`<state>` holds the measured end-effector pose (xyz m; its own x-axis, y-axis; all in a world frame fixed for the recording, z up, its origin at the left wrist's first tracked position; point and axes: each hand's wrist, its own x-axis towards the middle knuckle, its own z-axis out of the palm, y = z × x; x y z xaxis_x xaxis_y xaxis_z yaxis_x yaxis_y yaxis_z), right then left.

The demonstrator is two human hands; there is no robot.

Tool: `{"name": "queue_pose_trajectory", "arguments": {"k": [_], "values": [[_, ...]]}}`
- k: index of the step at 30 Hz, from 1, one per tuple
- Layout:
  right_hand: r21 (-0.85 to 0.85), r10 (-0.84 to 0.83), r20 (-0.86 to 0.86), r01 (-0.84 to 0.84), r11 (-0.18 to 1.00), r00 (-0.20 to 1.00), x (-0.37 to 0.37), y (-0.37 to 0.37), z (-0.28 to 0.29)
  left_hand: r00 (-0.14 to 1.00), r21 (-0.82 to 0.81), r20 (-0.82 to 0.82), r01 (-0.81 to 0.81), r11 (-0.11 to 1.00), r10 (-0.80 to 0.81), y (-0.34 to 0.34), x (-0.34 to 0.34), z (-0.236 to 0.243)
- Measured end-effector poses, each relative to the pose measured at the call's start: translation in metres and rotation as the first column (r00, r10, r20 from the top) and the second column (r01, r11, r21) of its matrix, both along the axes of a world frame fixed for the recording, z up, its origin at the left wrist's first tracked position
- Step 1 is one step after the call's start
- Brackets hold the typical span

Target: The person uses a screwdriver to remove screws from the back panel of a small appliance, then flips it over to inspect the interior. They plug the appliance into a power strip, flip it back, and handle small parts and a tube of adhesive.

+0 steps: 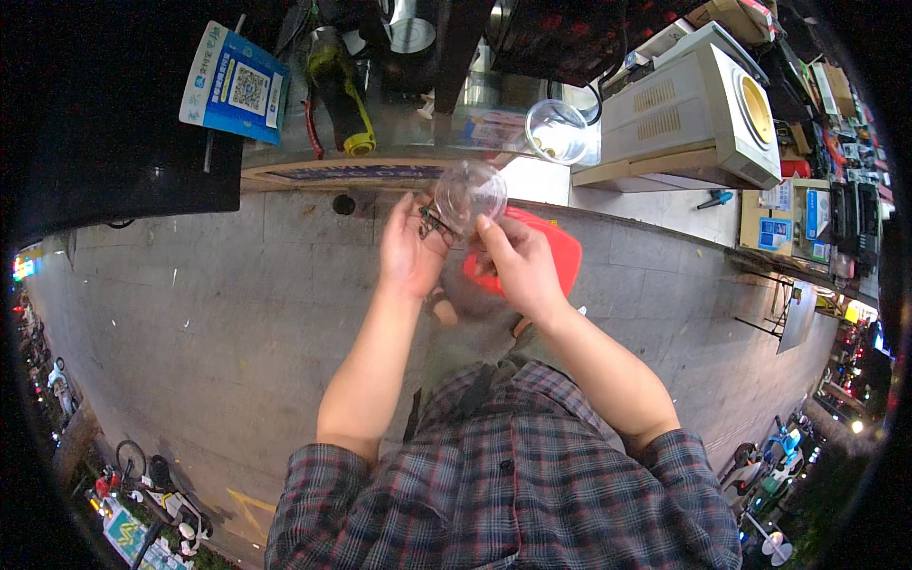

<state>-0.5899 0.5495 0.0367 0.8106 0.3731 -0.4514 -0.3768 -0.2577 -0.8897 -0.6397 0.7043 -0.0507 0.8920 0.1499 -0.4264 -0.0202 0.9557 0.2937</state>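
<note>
Fingers of both hands — left hand (410,249), right hand (518,266) — pinch the rim of a clear plastic cup (470,193); likely light, thin-walled, crushable — rim grip is stiffest.

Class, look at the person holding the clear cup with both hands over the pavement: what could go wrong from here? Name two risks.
1. The clear cup is gripped only at its rim by the left hand and right hand, above bare pavement; a slip would likely drop it.
2. A second cup stands at the counter's edge close by; a stray elbow or reach might knock it off.
</note>
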Motion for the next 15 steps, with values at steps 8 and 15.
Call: {"name": "queue_pose_trajectory", "arguments": {"k": [8,15], "values": [[-0.623,0.623,0.720,-0.109,0.774,0.305,0.002,-0.025,0.015,0.997,-0.150,-0.082,-0.020,0.988,0.008,-0.038,0.006,-0.013],[-0.588,0.612,0.743,-0.171,0.790,0.273,0.013,-0.034,0.051,0.986,-0.177,-0.161,-0.069,0.982,0.040,-0.062,0.003,-0.022]]}}
